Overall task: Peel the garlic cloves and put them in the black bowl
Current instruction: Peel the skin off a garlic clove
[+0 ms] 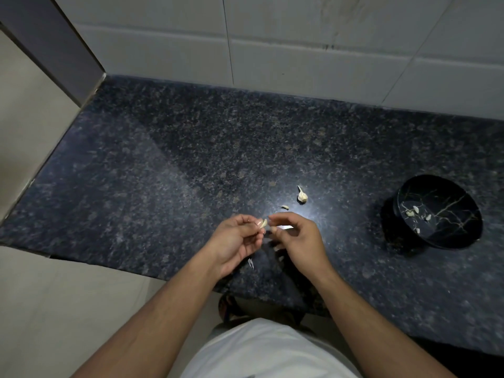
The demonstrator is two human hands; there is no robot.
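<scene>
Holding a small clove [263, 223] up over the counter [163, 165], the left hand [237, 238] pinched it between thumb and fingertips, near the front edge and about halfway along. The right hand [296, 236] was just beside it, with its thumb and first finger closed on what looked like a bit of white skin [283, 228]; I could not tell if that skin was loose or stuck to the clove. The black bowl [437, 211] sat well apart toward the right edge, with a few pale pieces [412, 211] inside, too small to say for sure if they were peeled cloves. One clove with its skin on [302, 195] lay on the counter just past the hands, toward the back wall, and a scrap of skin [284, 206] lay between it and the hands. Another thin scrap [250, 263] lay near the front edge under the left wrist. The step looked like pulling the skin off. To do it well, the left hand should hold the clove firmly but not squash it. The right hand should grab the skin at the pointy end and pull it slowly down and away, so it came off in one strip. Any tiny bits left should be picked off before the clove went to the bowl, and the dry skin should drop on the counter, not in the bowl.
</scene>
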